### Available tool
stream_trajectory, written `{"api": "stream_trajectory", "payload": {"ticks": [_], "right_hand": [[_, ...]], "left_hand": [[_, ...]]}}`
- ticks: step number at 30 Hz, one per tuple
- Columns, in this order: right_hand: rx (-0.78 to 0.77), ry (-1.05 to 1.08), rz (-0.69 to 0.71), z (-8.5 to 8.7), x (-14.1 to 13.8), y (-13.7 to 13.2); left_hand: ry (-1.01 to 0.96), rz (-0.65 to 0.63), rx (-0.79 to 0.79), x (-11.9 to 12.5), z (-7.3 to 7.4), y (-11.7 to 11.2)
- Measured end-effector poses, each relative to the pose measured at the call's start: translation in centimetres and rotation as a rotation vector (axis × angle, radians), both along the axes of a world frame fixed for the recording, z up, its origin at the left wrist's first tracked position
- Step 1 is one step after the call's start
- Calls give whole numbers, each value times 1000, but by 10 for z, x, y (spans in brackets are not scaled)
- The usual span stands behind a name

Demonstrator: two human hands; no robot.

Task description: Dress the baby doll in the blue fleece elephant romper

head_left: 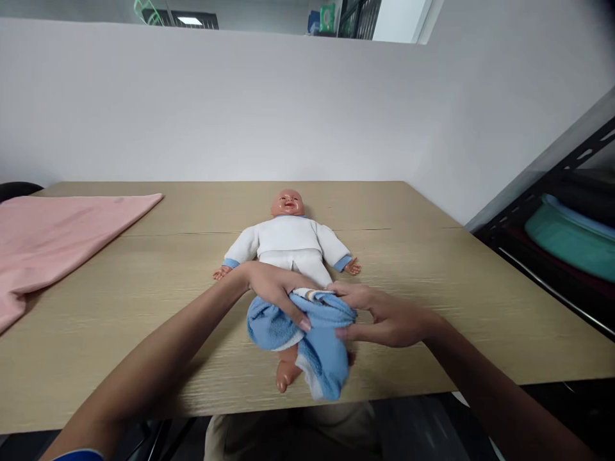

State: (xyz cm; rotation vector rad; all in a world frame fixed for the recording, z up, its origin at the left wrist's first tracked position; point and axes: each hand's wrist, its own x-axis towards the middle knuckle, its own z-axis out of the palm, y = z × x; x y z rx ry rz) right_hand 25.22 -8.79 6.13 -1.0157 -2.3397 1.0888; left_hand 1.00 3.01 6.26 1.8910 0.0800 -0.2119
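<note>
A baby doll [288, 234] lies on its back on the wooden table, head toward the wall, in a white top with blue cuffs and white bottoms. Over its lower legs is a bunched light-blue garment [324, 349] with white edging, perhaps small trousers. My left hand [283, 291] grips the garment's upper left part, thumb on top and fingers hidden behind the cloth. From the right, my right hand [379, 315] pinches its upper right edge between thumb and fingers. One bare doll foot [287, 371] shows below the cloth; the other is mostly covered.
A pink cloth [62, 237] is spread over the table's left side. Beyond the table [432, 275] stands a white wall [216, 102]. At the right, a black shelf rack [542, 186] holds a teal item [571, 237]. The table's front edge runs just below the doll's feet.
</note>
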Motion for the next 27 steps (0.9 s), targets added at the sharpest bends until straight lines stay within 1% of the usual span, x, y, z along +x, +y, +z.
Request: {"api": "stream_trajectory", "payload": {"ticks": [2,4,6,7,9,11,13,14,15,18,19,21,23,25,27], "right_hand": [[-109,99,4,-3,5,-2],[-229,221,-74,-10,11,-5],[-332,279,-111,-17,13,-7],[-366,264,-103,-20,13,-8],[-381,196,-78,-22,9,-11],[-410,138,-60,-19,3,-14],[-454,113,-57,-16,-2,-16],[-438,116,-64,-15,-4,-16],[-384,133,-75,-15,-6,-17],[-125,275,-131,-19,-7,-15],[-88,337,-153,-23,-8,-15],[-108,451,-202,-31,-8,-14],[-175,521,-247,-39,-8,-13],[-255,498,-252,-46,-8,-11],[-341,407,-207,-49,-7,-8]], "left_hand": [[-31,8,-66,-3,-3,3],[-35,44,-119,-8,-7,7],[-41,87,-121,-11,-11,9],[-44,109,-110,-12,-12,10],[-27,127,-102,-12,-15,10],[15,92,-117,-11,-15,10],[65,22,-126,-11,-16,9],[84,-7,-116,-10,-16,8],[92,-24,-95,-10,-16,8],[34,-13,-60,-10,-20,10],[1,7,-76,-9,-22,11],[-69,63,-124,-8,-27,15],[-118,114,-150,-8,-32,19],[-137,189,-170,-8,-37,21],[-127,305,-208,-10,-41,21]]}}
